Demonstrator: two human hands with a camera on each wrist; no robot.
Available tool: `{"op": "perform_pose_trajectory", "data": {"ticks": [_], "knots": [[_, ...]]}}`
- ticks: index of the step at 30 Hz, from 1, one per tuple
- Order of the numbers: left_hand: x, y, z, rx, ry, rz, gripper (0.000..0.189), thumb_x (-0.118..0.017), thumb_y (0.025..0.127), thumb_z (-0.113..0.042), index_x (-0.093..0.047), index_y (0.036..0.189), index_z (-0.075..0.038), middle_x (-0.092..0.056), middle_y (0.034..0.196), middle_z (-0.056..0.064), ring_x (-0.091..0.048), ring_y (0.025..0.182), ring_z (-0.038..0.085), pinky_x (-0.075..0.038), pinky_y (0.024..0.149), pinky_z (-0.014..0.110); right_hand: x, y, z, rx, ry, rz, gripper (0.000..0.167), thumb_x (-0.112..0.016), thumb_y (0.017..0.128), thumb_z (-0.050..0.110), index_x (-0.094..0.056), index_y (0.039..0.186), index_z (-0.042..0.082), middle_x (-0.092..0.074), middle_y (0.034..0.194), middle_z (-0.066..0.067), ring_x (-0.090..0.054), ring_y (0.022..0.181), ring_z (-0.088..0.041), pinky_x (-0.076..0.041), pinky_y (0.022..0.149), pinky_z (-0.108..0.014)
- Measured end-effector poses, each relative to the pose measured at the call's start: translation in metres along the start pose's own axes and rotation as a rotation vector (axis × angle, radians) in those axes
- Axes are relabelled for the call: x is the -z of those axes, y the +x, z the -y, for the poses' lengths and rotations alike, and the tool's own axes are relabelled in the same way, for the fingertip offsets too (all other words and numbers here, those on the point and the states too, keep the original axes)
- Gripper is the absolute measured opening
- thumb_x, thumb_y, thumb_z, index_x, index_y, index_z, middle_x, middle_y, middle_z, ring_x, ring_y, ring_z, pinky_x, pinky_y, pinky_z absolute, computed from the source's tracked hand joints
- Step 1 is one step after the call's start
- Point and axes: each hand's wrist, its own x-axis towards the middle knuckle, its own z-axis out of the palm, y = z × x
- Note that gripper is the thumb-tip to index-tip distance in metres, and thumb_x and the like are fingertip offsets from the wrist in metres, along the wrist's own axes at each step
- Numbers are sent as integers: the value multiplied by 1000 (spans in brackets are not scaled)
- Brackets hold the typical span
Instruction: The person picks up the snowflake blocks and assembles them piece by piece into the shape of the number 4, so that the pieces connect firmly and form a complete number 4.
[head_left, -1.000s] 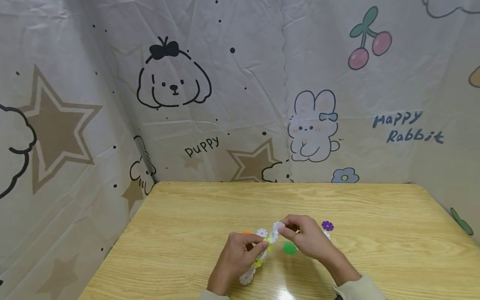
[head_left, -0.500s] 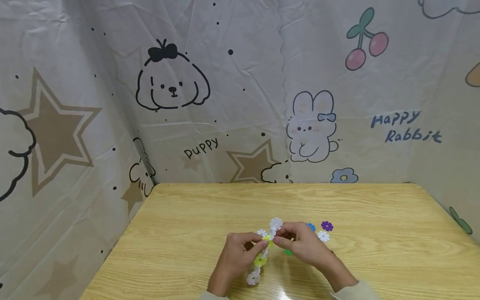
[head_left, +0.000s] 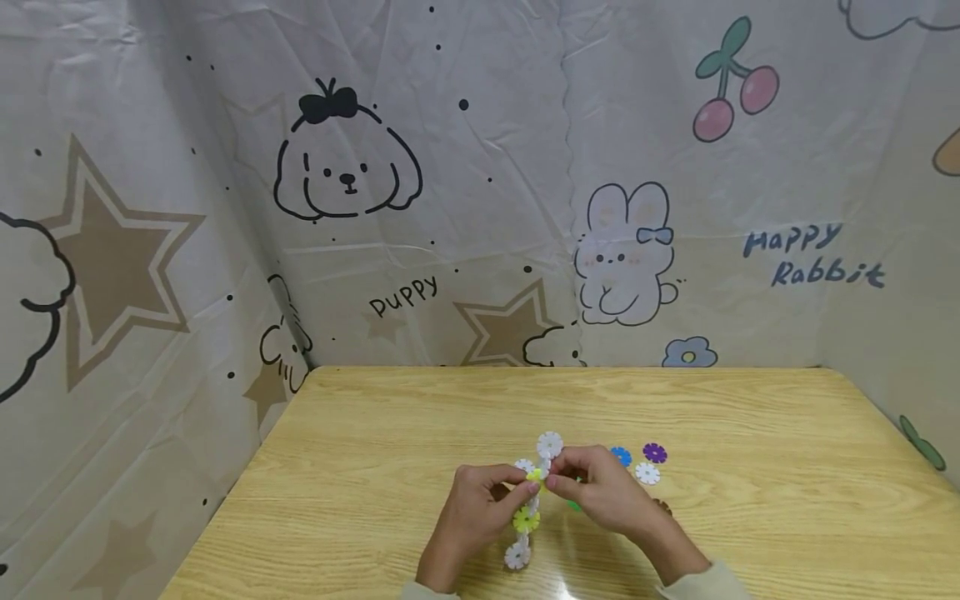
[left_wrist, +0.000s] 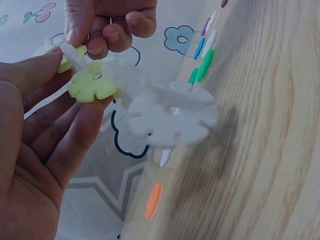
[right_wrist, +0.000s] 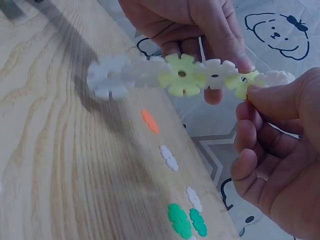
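Note:
A chain of notched plastic snowflake discs (head_left: 527,521), white and yellow, is held up over the table by both hands. My left hand (head_left: 476,508) pinches it between thumb and fingers at the upper yellow disc (right_wrist: 243,85). At that same joint, from the other side, my right hand (head_left: 603,490) pinches it with thumb and forefinger. A white disc (head_left: 550,444) tops the chain, beyond the fingertips. The lower end, with another yellow disc (right_wrist: 182,75) and a white end disc (left_wrist: 172,120), hangs toward me. Fingers partly hide the pinched joint.
Loose discs lie on the wooden table (head_left: 360,467): purple (head_left: 655,452), blue (head_left: 620,456), white (head_left: 647,473), and brown (head_left: 662,506) beside the right wrist. Green discs (right_wrist: 179,221) are partly behind the right hand, and an orange disc (right_wrist: 149,121) lies to the left. Printed cloth hangs behind.
My right hand has moved from the white disc at the top down to the yellow disc by my left fingers. The chain's lower end has swung right. The blue disc has come into view.

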Motion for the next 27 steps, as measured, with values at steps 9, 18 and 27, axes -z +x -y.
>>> {"op": "perform_pose_trajectory", "data": {"ticks": [9, 18, 27], "knots": [[1, 0, 2, 32, 14, 12, 14, -72, 95, -19, -77, 97, -6, -75, 94, 3, -69, 70, 13, -56, 62, 26, 14, -1, 8, -38, -8, -46, 14, -66, 97, 11, -68, 88, 0, -61, 79, -7, -49, 64, -12, -40, 53, -23], [4, -4, 3, 126, -22, 171, 14, -74, 93, -19, -78, 93, -6, -74, 89, -2, -67, 71, 8, -55, 64, 24, 28, -1, 14, -32, -58, -89, 12, -66, 97, 9, -68, 89, 0, -62, 83, -7, -51, 67, -15, -43, 57, -25], [1, -6, 3, 240, -80, 257, 10, -77, 90, -18, -78, 89, -8, -71, 78, -9, -66, 63, 9, -55, 59, 26, 30, 0, 17, -45, -32, -101, 10, -66, 97, 11, -68, 91, 4, -62, 85, -5, -51, 69, -17, -44, 59, -26]]}}
